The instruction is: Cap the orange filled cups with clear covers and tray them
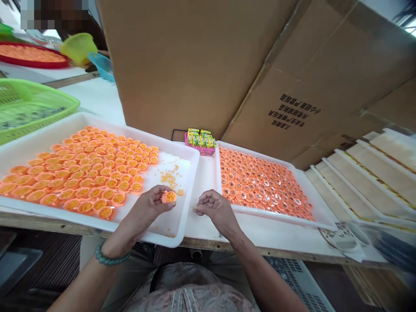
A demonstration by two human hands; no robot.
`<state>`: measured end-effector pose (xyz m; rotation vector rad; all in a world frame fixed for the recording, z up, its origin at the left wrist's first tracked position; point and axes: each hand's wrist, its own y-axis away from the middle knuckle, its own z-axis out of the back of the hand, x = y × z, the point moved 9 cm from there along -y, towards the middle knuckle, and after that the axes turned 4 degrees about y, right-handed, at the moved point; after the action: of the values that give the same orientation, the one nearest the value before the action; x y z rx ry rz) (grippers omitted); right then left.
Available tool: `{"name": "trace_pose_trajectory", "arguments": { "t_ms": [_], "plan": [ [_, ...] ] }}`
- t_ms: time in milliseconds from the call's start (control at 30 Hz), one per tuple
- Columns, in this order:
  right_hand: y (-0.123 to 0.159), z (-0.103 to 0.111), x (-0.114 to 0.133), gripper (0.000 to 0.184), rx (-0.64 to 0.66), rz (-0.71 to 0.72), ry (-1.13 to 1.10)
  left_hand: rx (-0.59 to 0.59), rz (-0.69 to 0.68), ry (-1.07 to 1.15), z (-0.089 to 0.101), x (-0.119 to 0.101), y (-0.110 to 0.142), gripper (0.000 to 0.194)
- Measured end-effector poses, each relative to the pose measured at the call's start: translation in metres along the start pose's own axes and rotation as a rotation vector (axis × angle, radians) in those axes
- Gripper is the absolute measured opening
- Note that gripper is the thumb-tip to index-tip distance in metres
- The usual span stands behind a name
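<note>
Plainly, this is a crowded corner: from here I see a white worktop (pixel 203 229) with a rough wooden edge, closed in behind by tall brown cardboard (pixel 195 65) printed with dark characters, and a second white surface at the far left where one other person (pixel 97 32) is partly in view. Two large white trays hold orange cups: the left tray (pixel 183 169) has dozens of filled cups (pixel 86 169), too tightly packed for me to count, plus loose yellow pieces (pixel 169 177) scattered on its bare end; the right tray (pixel 323 222) carries a dense spread of orange pieces with shiny clear tops (pixel 260 182), likewise beyond counting. Between them at the back sits one pink basket (pixel 205 151) of yellow-green packets (pixel 201 138). Leftward I count one green basket (pixel 35 97), one red tray (pixel 39 63), one yellow bowl (pixel 79 47) and one blue basin (pixel 103 67). The left hand (pixel 156 203) grips one orange cup (pixel 169 197) with yellow inside, over the left tray; the right hand (pixel 211 203), fingertips pinched together, has something small and clear, too tiny to identify.
</note>
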<state>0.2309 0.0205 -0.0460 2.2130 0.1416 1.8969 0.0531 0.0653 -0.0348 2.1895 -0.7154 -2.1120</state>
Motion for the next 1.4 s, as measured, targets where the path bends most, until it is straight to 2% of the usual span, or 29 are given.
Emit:
{"name": "trace_pose_trajectory", "arguments": {
  "t_ms": [233, 467, 600, 767, 867, 1133, 1400],
  "plan": [
    [-0.013, -0.026, 0.010, 0.026, 0.077, -0.006, -0.047, 0.030, -0.038, -0.005, -0.001, -0.003, 0.002, 0.029],
    [-0.018, -0.031, 0.022, 0.019, 0.098, 0.105, 0.071, 0.075, -0.053, 0.020, -0.003, -0.002, 0.000, 0.030],
    [-0.023, -0.029, 0.021, 0.012, 0.075, 0.144, 0.020, 0.074, -0.052, 0.046, -0.003, 0.000, -0.001, 0.030],
    [-0.028, -0.038, 0.020, 0.022, 0.113, 0.142, -0.032, 0.042, -0.051, 0.079, -0.001, 0.000, -0.001, 0.029],
    [-0.030, -0.043, 0.025, 0.020, 0.126, 0.154, 0.006, 0.027, -0.035, 0.124, -0.001, -0.001, 0.000, 0.029],
    [-0.034, -0.056, 0.017, 0.022, 0.188, 0.039, 0.057, 0.052, -0.009, 0.221, -0.004, -0.002, 0.001, 0.029],
    [-0.036, -0.065, 0.020, 0.028, 0.252, 0.009, 0.125, 0.076, -0.008, 0.173, -0.006, -0.002, 0.001, 0.031]
  ]
}}
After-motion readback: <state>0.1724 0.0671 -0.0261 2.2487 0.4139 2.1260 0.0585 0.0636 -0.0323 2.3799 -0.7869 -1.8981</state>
